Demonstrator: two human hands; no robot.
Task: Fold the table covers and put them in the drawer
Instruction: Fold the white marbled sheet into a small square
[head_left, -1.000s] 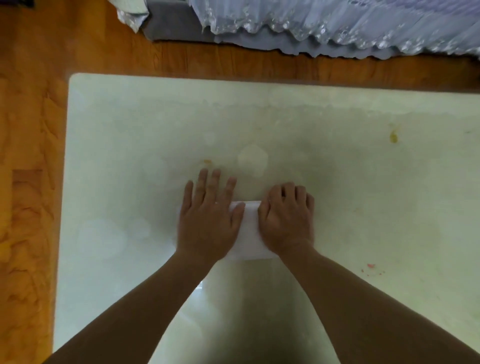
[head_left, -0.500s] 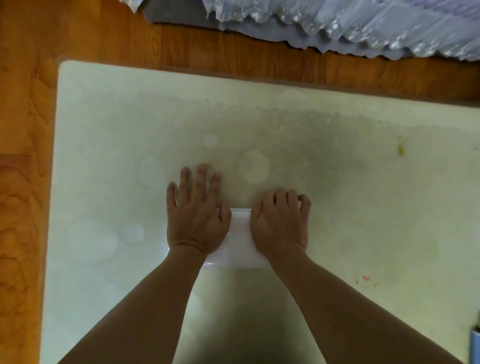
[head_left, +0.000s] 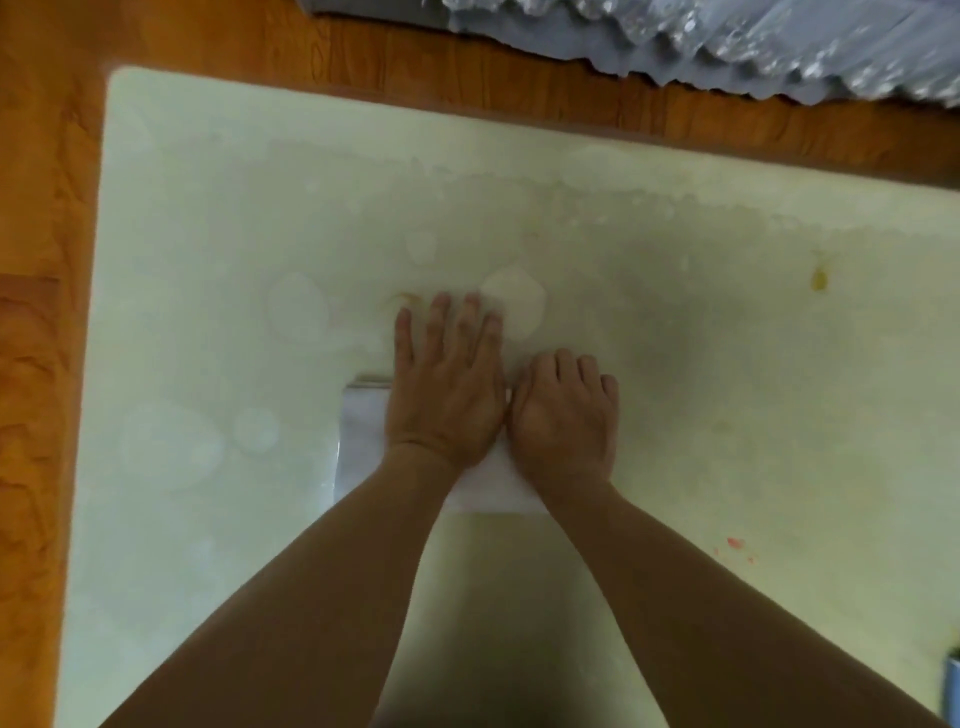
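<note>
A: How many covers?
B: One folded white table cover (head_left: 363, 441) on the pale green table (head_left: 208, 208).
A: Hands?
B: Two. Left hand (head_left: 447, 384) flat, fingers straight; right hand (head_left: 563, 415) pressing, fingers bent.

A pale, greenish-white tabletop (head_left: 675, 364) fills most of the view, marked with faint round rings, a yellow-brown spot (head_left: 820, 279) toward 2 o'clock and small red specks (head_left: 735, 545) toward 4 o'clock. Orange-brown wooden flooring (head_left: 36, 415) borders it at 9 and 12 o'clock. Grey, glossy, ruffled fabric (head_left: 753, 47) lies at 1 o'clock.
</note>
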